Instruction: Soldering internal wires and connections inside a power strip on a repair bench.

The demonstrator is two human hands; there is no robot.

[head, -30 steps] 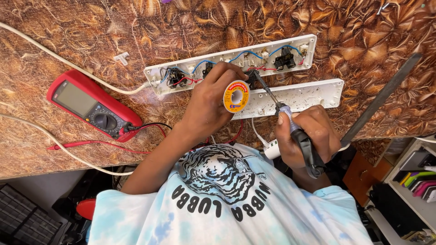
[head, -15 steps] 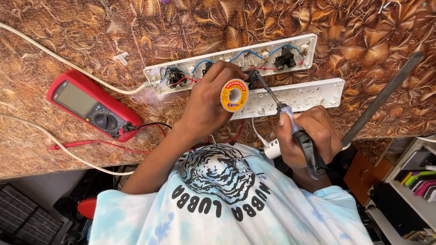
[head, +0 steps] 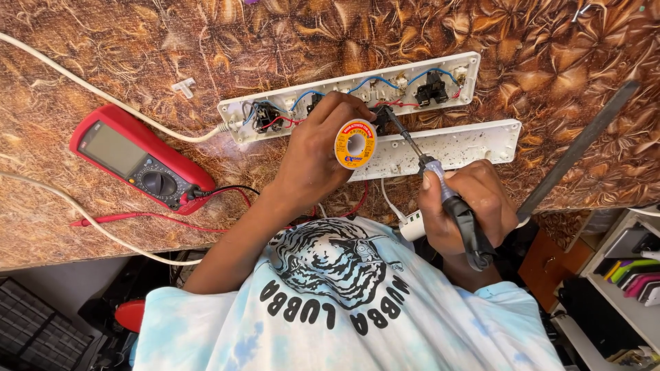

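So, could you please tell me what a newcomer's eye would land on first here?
Likely the opened power strip at the table's middle, coloured wires exposed. Over it the left hand holds a yellow solder spool, while the right hand aims a soldering iron at the wiring. A red multimeter lies to the left.

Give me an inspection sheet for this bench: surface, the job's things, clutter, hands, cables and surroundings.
Surface: brown leaf-patterned tabletop.
Job's things: opened white power strip showing blue and red wiring; its white cover beside it.
Clutter: red multimeter; long dark flat bar; small white clip.
Hands: left hand holds a solder spool; right hand grips a soldering iron, tip at the strip's wiring.
Cables: white cord into the strip; red probe lead.
Surroundings: shelf at right; dark bins below left.
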